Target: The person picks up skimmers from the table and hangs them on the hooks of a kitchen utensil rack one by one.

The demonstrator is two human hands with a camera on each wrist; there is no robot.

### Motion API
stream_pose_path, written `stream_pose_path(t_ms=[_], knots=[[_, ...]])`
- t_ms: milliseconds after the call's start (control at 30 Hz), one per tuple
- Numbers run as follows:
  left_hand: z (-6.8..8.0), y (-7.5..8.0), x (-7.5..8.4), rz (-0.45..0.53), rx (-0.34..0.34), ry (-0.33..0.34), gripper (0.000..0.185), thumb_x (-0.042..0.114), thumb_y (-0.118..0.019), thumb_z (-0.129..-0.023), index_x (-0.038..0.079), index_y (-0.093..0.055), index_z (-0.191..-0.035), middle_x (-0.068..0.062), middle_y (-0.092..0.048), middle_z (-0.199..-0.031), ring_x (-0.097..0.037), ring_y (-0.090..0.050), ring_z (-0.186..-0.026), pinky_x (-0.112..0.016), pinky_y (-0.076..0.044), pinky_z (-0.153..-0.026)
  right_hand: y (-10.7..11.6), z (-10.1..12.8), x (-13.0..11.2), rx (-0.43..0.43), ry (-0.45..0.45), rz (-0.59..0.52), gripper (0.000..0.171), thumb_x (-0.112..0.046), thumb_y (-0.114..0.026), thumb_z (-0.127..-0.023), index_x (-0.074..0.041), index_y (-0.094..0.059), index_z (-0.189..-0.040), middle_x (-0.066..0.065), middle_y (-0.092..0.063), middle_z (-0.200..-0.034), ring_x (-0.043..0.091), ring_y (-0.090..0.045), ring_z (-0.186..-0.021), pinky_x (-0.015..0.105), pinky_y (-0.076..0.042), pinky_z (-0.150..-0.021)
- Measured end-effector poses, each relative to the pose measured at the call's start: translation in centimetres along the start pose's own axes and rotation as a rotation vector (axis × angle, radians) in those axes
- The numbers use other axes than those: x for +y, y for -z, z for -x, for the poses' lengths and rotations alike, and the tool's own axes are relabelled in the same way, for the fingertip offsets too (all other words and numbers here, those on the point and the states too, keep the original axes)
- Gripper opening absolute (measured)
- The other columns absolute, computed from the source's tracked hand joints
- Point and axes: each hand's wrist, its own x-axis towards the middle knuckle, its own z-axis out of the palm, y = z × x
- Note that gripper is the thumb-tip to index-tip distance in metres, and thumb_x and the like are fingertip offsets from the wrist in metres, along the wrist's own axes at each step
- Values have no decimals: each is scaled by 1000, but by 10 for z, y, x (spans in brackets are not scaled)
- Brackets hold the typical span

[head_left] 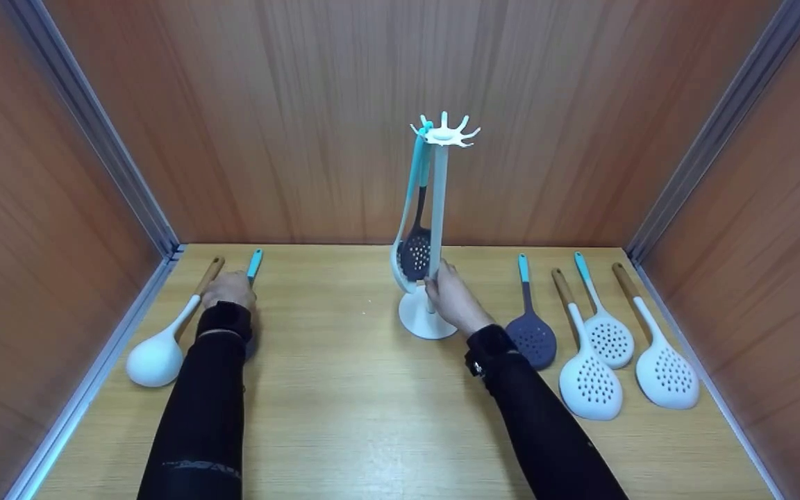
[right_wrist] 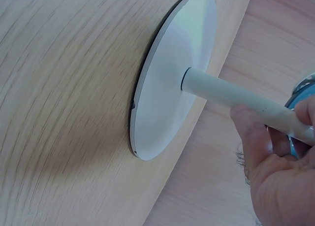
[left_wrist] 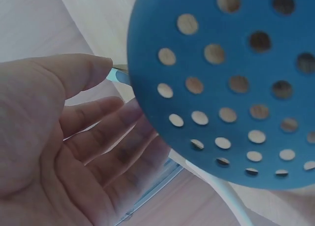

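hands: right (right_wrist: pixel 275 157) grips stand pole (right_wrist: pixel 231 95), left (left_wrist: pixel 64 147) beside blue skimmer (left_wrist: pixel 231 83)

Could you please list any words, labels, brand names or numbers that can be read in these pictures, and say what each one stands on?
None can be read.
Left sleeve: a faint pale mark near the lower edge, too blurred to read.
Utensil stand, dark blue skimmer, white skimmers and white ladle: no print visible.
Left hand and right hand: no marks visible.
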Motion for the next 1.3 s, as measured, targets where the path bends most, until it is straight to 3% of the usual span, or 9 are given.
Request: stream_pose_path(t_ms=[233,433,800,1167,1300], knots=[[-2,-5,-5,-6,-3,-32,34,0,-48,-114,-18,-73,-129,-45,-75,-134,-61,-79,-121,-67,-71,-97,0,2,0,2,1,-11,50,-9,-55,-123,6,-47,-170,32,-65,-156,46,-63,-153,58,-55,-133],[0,-4,-8,4,-41,-43,37,-1,-46,-115,-18,-70,-136,-44,-72,-143,-61,-77,-127,-68,-69,-103,-1,2,1,34,59,-8,47,-4,-56,-120,10,-50,-165,34,-66,-155,50,-63,-153,61,-52,-135],[-6,-6,-12,2,-41,-54,34,0,-51,-115,-16,-71,-138,-41,-73,-144,-60,-76,-129,-68,-69,-105,0,0,1,10,22,-14,55,-8,-55,-122,6,-43,-174,33,-63,-160,48,-60,-158,59,-50,-138],[-4,-6,-15,-17,-15,-89,32,0,-52,-111,-16,-72,-132,-40,-74,-140,-57,-78,-128,-68,-69,-106,0,1,0,5,0,-24,54,-9,-54,-123,7,-43,-173,34,-61,-161,48,-59,-158,60,-49,-138],[0,-6,-15,5,25,-115,31,-3,-51,-110,-16,-73,-127,-41,-75,-136,-60,-78,-124,-70,-69,-103,-2,1,2,19,32,-8,50,-8,-54,-123,9,-45,-169,35,-63,-157,50,-60,-156,61,-51,-136]])
